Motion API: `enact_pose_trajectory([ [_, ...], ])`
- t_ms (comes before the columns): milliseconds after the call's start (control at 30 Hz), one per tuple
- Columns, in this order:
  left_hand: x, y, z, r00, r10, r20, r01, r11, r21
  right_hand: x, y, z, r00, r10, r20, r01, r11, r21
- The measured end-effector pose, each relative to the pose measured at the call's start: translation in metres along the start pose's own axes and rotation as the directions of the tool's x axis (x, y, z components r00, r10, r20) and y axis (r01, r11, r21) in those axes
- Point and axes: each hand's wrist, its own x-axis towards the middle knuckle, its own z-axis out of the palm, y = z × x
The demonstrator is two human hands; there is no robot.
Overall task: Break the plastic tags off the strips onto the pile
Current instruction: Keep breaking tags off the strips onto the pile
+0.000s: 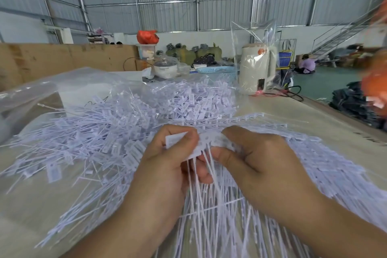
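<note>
At the far left of the worktop (25, 205) a clear plastic bag (41, 90) lies crumpled and open, and spilling out across its lower edge is the pile (100, 132) of loose white plastic tags, their thin tails pointing every way. Just right of the pile, in the middle foreground, the left hand (165, 163) has its thumb and forefinger curled round one tag (176, 139), pinching it at the flat head. Touching that tag on its right is the strip (211, 142) of tags, joined in a row, its long tails hanging down between the two wrists. The right hand (257, 159) grips the strip, thumb underneath and fingers folded over the top. Under and beyond that hand a stack of more strips (314, 169) fans out across the worktop. Farther back, right of centre, a cream kettle (256, 69) stands upright inside a clear bag, with a white lidded pot (166, 67) to its left.
</note>
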Motion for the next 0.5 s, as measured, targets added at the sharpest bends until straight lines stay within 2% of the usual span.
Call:
enact_pose_trajectory([
  [100, 0.007, 0.001, -0.012, 0.99, -0.024, -0.142, 0.013, 0.997, -0.078, 0.004, 0.007, -0.006, 0.976, 0.07, -0.204, -0.056, 0.996, 0.071],
  [167, 0.012, 0.003, -0.019, 0.987, -0.022, -0.157, 0.015, 0.999, -0.045, 0.005, 0.014, -0.014, 0.974, 0.058, -0.217, -0.038, 0.995, 0.097],
  [267, 0.01, 0.002, -0.014, 1.0, -0.018, -0.008, 0.019, 0.991, 0.135, 0.004, 0.015, -0.014, 0.998, -0.034, 0.049, 0.029, 0.994, 0.104],
  [333, 0.005, -0.001, -0.01, 0.995, -0.006, 0.098, -0.019, 0.967, 0.252, 0.002, 0.013, -0.008, 0.973, -0.089, 0.212, 0.079, 0.995, 0.054],
  [400, 0.003, -0.002, -0.009, 0.988, 0.021, 0.154, -0.07, 0.945, 0.32, 0.0, 0.012, -0.004, 0.947, -0.128, 0.294, 0.139, 0.99, -0.016],
  [500, 0.002, 0.001, -0.012, 0.985, 0.028, 0.17, -0.087, 0.934, 0.345, -0.001, 0.011, -0.003, 0.938, -0.139, 0.318, 0.16, 0.986, -0.039],
])
